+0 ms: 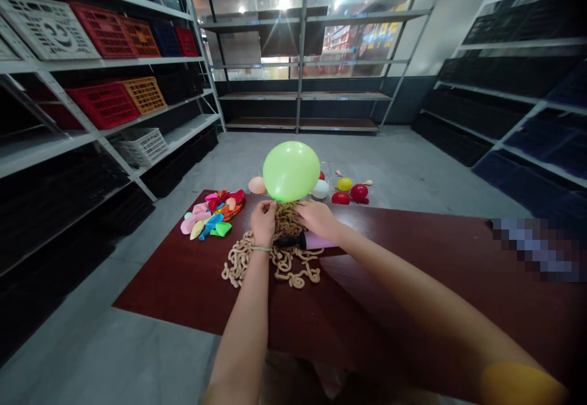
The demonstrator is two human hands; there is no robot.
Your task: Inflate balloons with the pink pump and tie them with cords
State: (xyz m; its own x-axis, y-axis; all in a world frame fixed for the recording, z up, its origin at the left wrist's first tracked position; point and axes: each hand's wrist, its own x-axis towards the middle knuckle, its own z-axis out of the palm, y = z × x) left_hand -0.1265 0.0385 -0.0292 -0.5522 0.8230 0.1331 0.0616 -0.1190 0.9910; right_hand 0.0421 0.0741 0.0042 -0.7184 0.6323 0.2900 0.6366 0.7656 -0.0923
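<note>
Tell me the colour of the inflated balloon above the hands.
The balloon is lime green, shown best in the head view.

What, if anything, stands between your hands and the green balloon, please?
Nothing visible does: the left hand and right hand are both right at the base of the green balloon, with nothing in between.
</note>
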